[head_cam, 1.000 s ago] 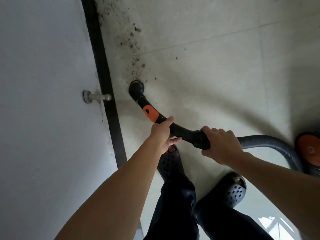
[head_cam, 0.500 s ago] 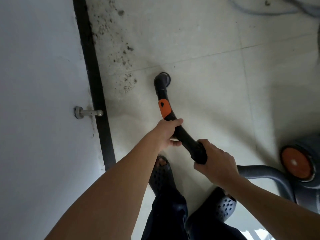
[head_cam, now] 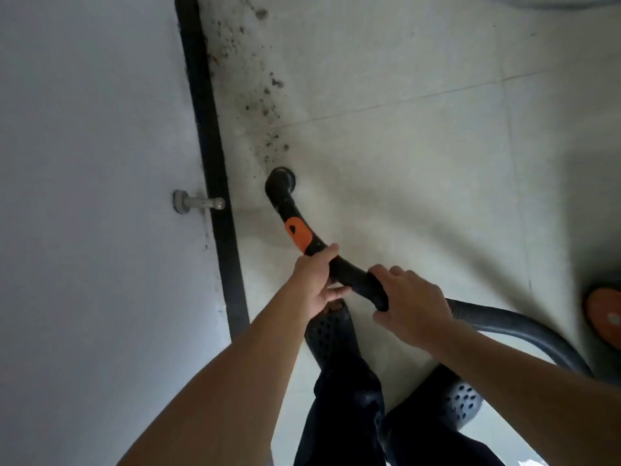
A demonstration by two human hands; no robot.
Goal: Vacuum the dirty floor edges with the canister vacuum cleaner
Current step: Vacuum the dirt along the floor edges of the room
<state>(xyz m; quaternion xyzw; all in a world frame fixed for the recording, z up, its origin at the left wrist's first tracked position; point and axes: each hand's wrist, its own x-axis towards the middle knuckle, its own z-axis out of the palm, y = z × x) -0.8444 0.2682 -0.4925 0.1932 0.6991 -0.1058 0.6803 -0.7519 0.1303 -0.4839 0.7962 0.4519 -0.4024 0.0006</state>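
Because the dirt sits tight against the wall, everything lines up along that edge: at far left the white painted wall (head_cam: 84, 196) carries a small grey metal door stopper (head_cam: 198, 203), and the black skirting strip (head_cam: 215, 163) runs down beside it; just right of the strip, dark crumbs of dirt (head_cam: 268, 105) speckle the pale tiled floor (head_cam: 437, 163); the black curved plastic vacuum pipe (head_cam: 285, 208) has its round mouth (head_cam: 280, 179) at the near end of that trail, near the strip but apart from it, probably so it can be pushed up along the specks; the left hand (head_cam: 316, 277) grips the pipe just below its orange slider (head_cam: 297, 232), fingers (head_cam: 336, 292) curled under, thumb on top, likely to steer; the right hand (head_cam: 413, 304) wraps the pipe's rear end, where the grey ribbed hose (head_cam: 521, 327) leads off toward the canister's orange wheel (head_cam: 605, 317) at the right edge; the mouth and the dirt lie well ahead of both hands.
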